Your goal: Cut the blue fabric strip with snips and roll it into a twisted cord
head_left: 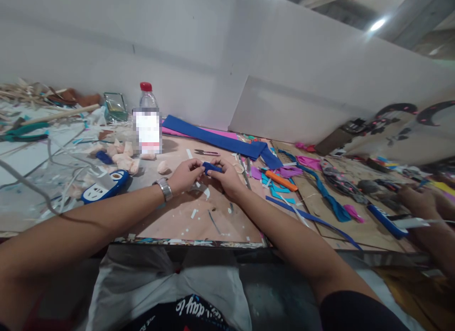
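Between both hands is a small dark blue piece [212, 168], perhaps folded fabric or paper; its exact kind is unclear. My left hand [185, 175], with a metal watch [165, 189] on the wrist, pinches its left end. The right end is gripped by the fingers of my right hand [228, 178]. Just beyond the hands lie small thread snips [207, 152]. A long blue strip [209, 137], folded at its right end, stretches behind them over a pink one.
A red-capped bottle [146, 96] stands back left, near peach-coloured pieces [122, 158]. Blue-and-white power strips [106, 186] lie on both sides, with cables at left. An orange cutter [280, 180] rests among scraps. Another person's hands [423, 203] are at far right.
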